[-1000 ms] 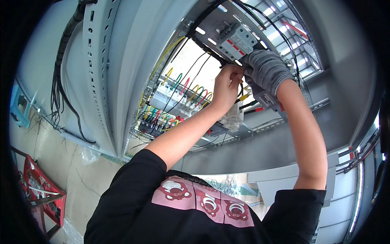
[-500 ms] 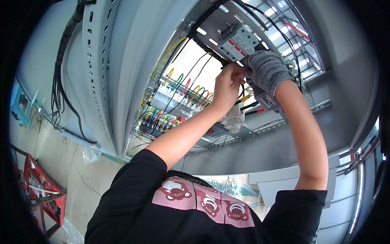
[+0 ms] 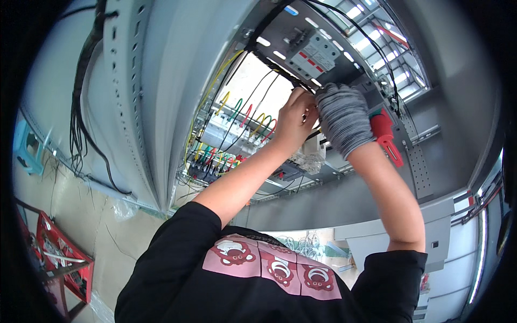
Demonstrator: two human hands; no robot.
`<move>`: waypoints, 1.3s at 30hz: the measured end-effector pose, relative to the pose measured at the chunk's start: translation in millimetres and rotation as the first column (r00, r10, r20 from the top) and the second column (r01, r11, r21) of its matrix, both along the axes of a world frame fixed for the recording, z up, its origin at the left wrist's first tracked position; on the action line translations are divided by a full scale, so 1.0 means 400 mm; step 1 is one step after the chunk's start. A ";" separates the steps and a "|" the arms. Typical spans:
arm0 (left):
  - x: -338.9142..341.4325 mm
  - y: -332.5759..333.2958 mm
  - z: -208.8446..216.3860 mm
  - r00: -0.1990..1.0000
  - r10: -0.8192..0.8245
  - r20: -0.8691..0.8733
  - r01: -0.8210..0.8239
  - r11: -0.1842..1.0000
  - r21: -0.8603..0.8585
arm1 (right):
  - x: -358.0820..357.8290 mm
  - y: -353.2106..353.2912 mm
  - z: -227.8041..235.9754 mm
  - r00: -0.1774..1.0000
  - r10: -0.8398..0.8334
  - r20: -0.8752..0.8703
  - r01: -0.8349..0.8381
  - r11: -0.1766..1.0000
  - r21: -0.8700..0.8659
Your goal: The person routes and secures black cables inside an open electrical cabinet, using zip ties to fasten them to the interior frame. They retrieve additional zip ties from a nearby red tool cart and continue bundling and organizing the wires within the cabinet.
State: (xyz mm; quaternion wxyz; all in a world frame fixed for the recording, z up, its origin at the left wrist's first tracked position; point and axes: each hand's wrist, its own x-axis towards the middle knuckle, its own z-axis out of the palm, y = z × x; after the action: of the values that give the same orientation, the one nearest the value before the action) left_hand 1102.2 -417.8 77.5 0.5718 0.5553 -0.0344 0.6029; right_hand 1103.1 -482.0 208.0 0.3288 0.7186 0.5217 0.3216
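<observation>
Bare left hand [image 3: 296, 118] and gloved right hand [image 3: 344, 116] close together, upper centre of frame, fingers bent toward each other. Left thumb and forefinger are brought in near the glove, but whatever may lie between them is hidden. Right fingers curled; the view does not show whether they grip anything.

Black wire bundle [image 3: 265, 24] runs from the top of frame down along the edge of the slotted grey plate [image 3: 283, 28], its lower end reaching the fingertips. Just above the glove, on the plate: a pale block with red marks [image 3: 315, 56]. Red handle [image 3: 383, 132] just beside the right wrist, to its right in the frame. Coloured wire loops [image 3: 247, 114] lie left of the hands, over the bright opening.

Risks, as judged — fingertips work behind the glove, so a wire could slip or be nicked unseen. Thick knit may dull feel and snag on a wire end or plate edge. Right forearm passes near the red handle; a careless withdrawal might knock it. A hard tug could strain the bundle.
</observation>
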 end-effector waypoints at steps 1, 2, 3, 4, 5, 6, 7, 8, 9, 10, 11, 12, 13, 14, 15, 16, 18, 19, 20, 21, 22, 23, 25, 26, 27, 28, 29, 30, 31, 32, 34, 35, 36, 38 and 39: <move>-0.010 0.012 -0.008 0.999 0.028 -0.045 -0.025 0.998 0.058 | -0.006 0.004 -0.013 0.998 -0.035 -0.052 0.033 0.999 -0.027; 0.003 0.014 -0.027 0.997 0.069 -0.036 -0.065 0.993 0.100 | -0.007 -0.004 -0.036 0.999 -0.027 -0.025 0.027 0.999 0.034; 0.015 0.016 -0.042 0.994 0.111 -0.023 -0.107 0.984 0.141 | -0.004 -0.014 -0.060 1.000 -0.019 0.003 0.019 0.995 0.094; 0.006 0.020 -0.042 0.993 0.111 -0.031 -0.103 0.977 0.187 | 0.000 -0.027 -0.080 1.000 -0.010 -0.019 0.013 0.992 0.129; 0.004 0.026 -0.048 0.989 0.145 -0.038 -0.132 0.962 0.238 | 0.004 -0.039 -0.097 0.999 0.002 -0.039 0.005 0.987 0.163; 0.005 0.035 -0.054 0.983 0.180 -0.041 -0.161 0.944 0.288 | 0.004 -0.051 -0.112 0.998 0.017 -0.058 -0.005 0.980 0.197; 0.001 0.043 -0.057 0.976 0.214 -0.038 -0.188 0.920 0.344 | -0.006 -0.067 -0.128 0.986 0.083 -0.142 -0.039 0.957 0.288; -0.008 0.052 -0.054 0.982 0.172 -0.084 -0.134 0.932 0.337 | -0.018 -0.079 -0.146 0.964 0.156 -0.217 -0.066 0.926 0.373; -0.014 0.058 -0.044 0.988 0.139 -0.067 -0.109 0.936 0.335 | -0.031 -0.089 -0.168 0.930 0.237 -0.279 -0.088 0.885 0.457; -0.015 0.056 -0.025 0.986 0.164 -0.043 -0.140 0.931 0.338 | -0.043 -0.097 -0.203 0.852 0.349 -0.390 -0.031 0.778 0.627; -0.020 0.063 -0.011 0.979 0.204 -0.024 -0.184 0.923 0.337 | -0.055 -0.098 -0.240 0.740 0.488 -0.464 0.048 0.650 0.759; -0.021 0.070 0.000 0.972 0.231 -0.036 -0.204 0.911 0.359 | -0.067 -0.103 -0.263 0.615 0.572 -0.543 0.192 0.559 0.807; -0.027 0.065 0.018 0.979 0.198 -0.047 -0.168 0.919 0.358 | -0.056 -0.098 -0.317 0.399 0.734 -0.550 0.464 0.356 0.812; -0.030 0.058 0.036 0.985 0.165 -0.058 -0.134 0.924 0.357 | -0.034 -0.096 -0.358 0.378 0.741 -0.555 0.564 0.292 0.773; -0.026 0.050 0.049 0.989 0.132 -0.074 -0.097 0.929 0.357 | -0.019 -0.094 -0.382 0.353 0.751 -0.557 0.658 0.224 0.719; -0.021 0.047 0.058 0.990 0.115 -0.087 -0.077 0.930 0.359 | -0.011 -0.077 -0.387 0.321 0.774 -0.546 0.689 0.204 0.695; -0.026 0.056 0.062 0.985 0.126 -0.121 -0.071 0.921 0.382 | 0.000 -0.027 -0.347 0.021 0.947 -0.322 0.827 0.164 0.537; -0.033 0.053 0.067 0.982 0.133 -0.134 -0.071 0.917 0.392 | 0.059 0.005 -0.371 -0.080 0.993 -0.084 0.865 0.111 0.490; -0.035 0.049 0.064 0.983 0.140 -0.117 -0.083 0.913 0.399 | 0.109 0.020 -0.393 -0.138 0.990 -0.009 0.885 0.127 0.447; -0.035 0.050 0.051 0.981 0.131 -0.145 -0.065 0.917 0.394 | 0.141 0.036 -0.404 -0.195 0.978 0.069 0.902 0.151 0.406; -0.038 0.051 0.041 0.979 0.139 -0.150 -0.070 0.917 0.392 | 0.148 0.051 -0.402 -0.176 0.978 0.115 0.914 0.118 0.389; -0.041 0.053 0.038 0.977 0.147 -0.155 -0.076 0.918 0.390 | 0.153 0.065 -0.400 -0.156 0.975 0.160 0.925 0.087 0.370; -0.047 0.059 0.036 0.973 0.134 -0.189 -0.051 0.920 0.388 | 0.144 0.083 -0.393 -0.145 0.954 0.263 0.944 0.054 0.325; -0.051 0.062 0.033 0.970 0.128 -0.207 -0.040 0.923 0.382 | 0.128 0.081 -0.385 -0.153 0.935 0.320 0.953 0.053 0.299; -0.053 0.062 0.032 0.970 0.147 -0.191 -0.065 0.922 0.381 | 0.119 0.083 -0.381 -0.158 0.913 0.377 0.961 0.053 0.272; -0.052 0.057 0.038 0.972 0.162 -0.171 -0.086 0.920 0.383 | 0.125 0.089 -0.376 -0.093 0.949 0.302 0.961 0.006 0.278; -0.049 0.054 0.041 0.973 0.176 -0.152 -0.106 0.917 0.384 | 0.125 0.089 -0.376 -0.080 0.958 0.276 0.952 -0.009 0.307; -0.045 0.056 0.037 0.975 0.130 -0.183 -0.053 0.925 0.375 | 0.124 0.087 -0.377 -0.066 0.966 0.250 0.941 -0.023 0.337; -0.037 0.053 0.037 0.979 0.092 -0.182 -0.020 0.931 0.365 | 0.127 0.084 -0.375 -0.048 0.973 0.227 0.929 -0.040 0.369; -0.029 0.049 0.037 0.982 0.053 -0.182 0.015 0.935 0.355 | 0.148 0.087 -0.398 -0.072 0.973 0.220 0.906 -0.029 0.423; -0.015 0.043 0.032 0.983 0.006 -0.181 0.059 0.935 0.349 | 0.161 0.089 -0.418 -0.046 0.977 0.210 0.906 -0.048 0.421; -0.010 0.043 0.024 0.981 -0.036 -0.189 0.091 0.954 0.287 | 0.165 0.090 -0.426 -0.032 0.979 0.203 0.906 -0.057 0.419; -0.004 0.043 0.014 0.978 -0.080 -0.195 0.123 0.967 0.222 | 0.174 0.093 -0.434 0.002 0.993 0.115 0.887 -0.055 0.458; -0.001 0.039 -0.004 0.962 -0.181 -0.203 0.203 0.975 0.094 | 0.182 0.092 -0.437 -0.007 0.995 0.100 0.875 -0.042 0.482; -0.006 0.038 -0.010 0.952 -0.246 -0.182 0.255 0.967 0.023 | 0.182 0.089 -0.441 0.005 0.996 0.086 0.883 -0.044 0.467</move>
State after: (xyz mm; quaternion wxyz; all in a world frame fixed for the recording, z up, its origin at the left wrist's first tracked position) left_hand 1099.8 -402.6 73.4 0.6314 0.6110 -0.0675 0.4728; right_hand 1176.0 -446.2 31.7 -0.8697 0.4435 0.2163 -0.0128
